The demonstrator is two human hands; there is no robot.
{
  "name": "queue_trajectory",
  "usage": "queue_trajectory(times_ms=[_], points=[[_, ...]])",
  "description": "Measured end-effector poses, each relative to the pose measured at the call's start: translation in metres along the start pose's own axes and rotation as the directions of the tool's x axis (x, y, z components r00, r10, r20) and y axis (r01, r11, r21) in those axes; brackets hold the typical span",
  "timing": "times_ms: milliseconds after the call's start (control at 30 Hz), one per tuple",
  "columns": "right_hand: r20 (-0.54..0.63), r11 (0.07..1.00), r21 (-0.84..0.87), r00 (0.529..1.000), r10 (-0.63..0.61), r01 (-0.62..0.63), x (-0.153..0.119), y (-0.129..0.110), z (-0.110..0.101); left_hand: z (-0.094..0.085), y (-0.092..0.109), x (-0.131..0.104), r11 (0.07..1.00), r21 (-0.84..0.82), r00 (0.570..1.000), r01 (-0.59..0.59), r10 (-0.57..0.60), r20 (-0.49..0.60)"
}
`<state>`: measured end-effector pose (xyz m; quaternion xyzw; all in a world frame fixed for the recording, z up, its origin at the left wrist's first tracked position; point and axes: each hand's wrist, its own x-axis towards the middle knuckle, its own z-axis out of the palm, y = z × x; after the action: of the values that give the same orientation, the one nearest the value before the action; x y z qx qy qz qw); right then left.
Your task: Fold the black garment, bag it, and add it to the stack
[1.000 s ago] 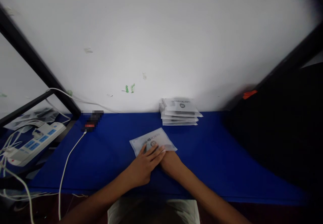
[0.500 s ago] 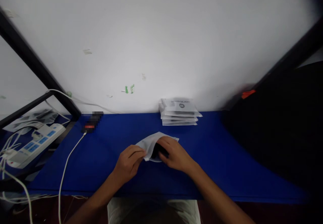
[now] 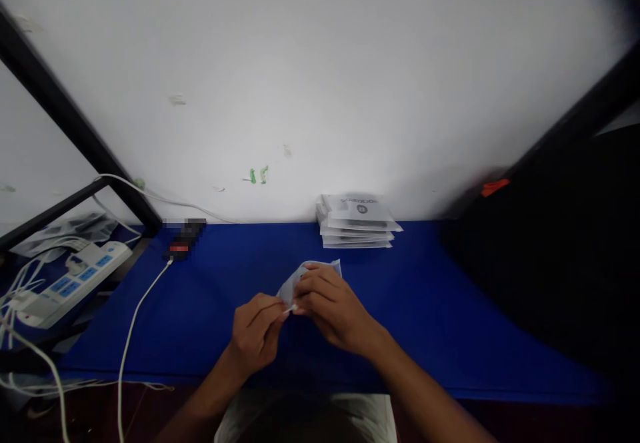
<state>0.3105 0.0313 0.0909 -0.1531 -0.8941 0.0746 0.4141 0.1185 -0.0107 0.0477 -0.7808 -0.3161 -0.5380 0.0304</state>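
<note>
A frosted plastic zip bag (image 3: 290, 287) is held between my two hands above the blue table. My left hand (image 3: 257, 330) is closed, thumb and fingers pinching the bag's near left corner. From the other side my right hand (image 3: 333, 306) grips its near edge close to the white slider, fingers curled over the bag. Most of the bag is covered by the right hand, and its contents cannot be seen. Farther back lies a stack of similar flat frosted bags (image 3: 360, 211), the top one printed with dark lettering and a round logo.
The blue tabletop (image 3: 210, 323) meets a white wall. At the left are a white power strip (image 3: 75, 286) with tangled cables, and a dark, partly pixelated device (image 3: 185, 240) on a white cable (image 3: 131, 336). A large black shape (image 3: 550, 250) fills the right side.
My right hand has come out of the bag's opening and now holds its near edge beside my left hand. The dark item seen inside the opening is now hidden.
</note>
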Motion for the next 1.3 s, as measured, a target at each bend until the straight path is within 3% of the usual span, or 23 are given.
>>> queue_trajectory(times_ms=[200,267,433,567,633,733,800,867,967,1067,1167,1300], points=[[-0.021,0.977,-0.05,0.978,0.206,-0.207,-0.037,0.044,-0.016,-0.027,-0.011,0.005,0.982,0.187,0.982,0.022,0.014,-0.187],[0.004,0.959,-0.052,0.96,0.28,-0.28,-0.05,0.053,-0.022,-0.032,-0.012,0.005,0.984,0.178,0.981,0.029,0.006,-0.193],[0.244,0.915,-0.103,0.882,0.404,-0.391,-0.049,0.033,-0.024,-0.022,0.002,0.004,0.998,-0.056,0.997,0.007,-0.011,-0.074],[0.427,0.936,-0.064,0.838,0.339,-0.346,-0.035,0.013,-0.02,-0.013,0.01,0.006,0.992,-0.122,0.999,-0.019,0.015,-0.032],[0.398,0.946,-0.108,0.859,0.322,-0.305,-0.032,0.018,-0.027,-0.013,0.005,0.006,0.999,-0.051,0.999,0.017,-0.018,-0.03],[0.121,0.883,-0.384,0.934,0.336,-0.268,-0.029,0.046,-0.055,-0.011,-0.013,0.001,0.982,0.1,0.987,0.159,-0.158,-0.018],[-0.104,0.745,-0.576,0.934,0.341,-0.336,-0.025,0.074,-0.077,-0.008,-0.029,-0.005,0.96,0.133,0.965,0.247,-0.257,0.058],[-0.202,0.638,-0.673,0.923,0.327,-0.374,-0.024,0.107,-0.093,-0.003,-0.044,-0.011,0.941,0.14,0.92,0.308,-0.333,0.208],[-0.092,0.607,-0.709,0.9,0.426,-0.36,-0.034,0.154,-0.099,0.007,-0.065,-0.015,0.929,0.159,0.816,0.336,-0.371,0.444],[0.0,0.623,-0.686,0.857,0.516,-0.375,-0.053,0.186,-0.092,0.018,-0.083,-0.015,0.933,0.19,0.735,0.305,-0.357,0.577],[-0.016,0.636,-0.668,0.863,0.505,-0.385,-0.068,0.196,-0.087,0.028,-0.103,-0.012,0.937,0.247,0.69,0.248,-0.35,0.634],[-0.052,0.659,-0.636,0.874,0.482,-0.402,-0.072,0.192,-0.087,0.043,-0.127,-0.005,0.924,0.325,0.641,0.203,-0.376,0.669]])
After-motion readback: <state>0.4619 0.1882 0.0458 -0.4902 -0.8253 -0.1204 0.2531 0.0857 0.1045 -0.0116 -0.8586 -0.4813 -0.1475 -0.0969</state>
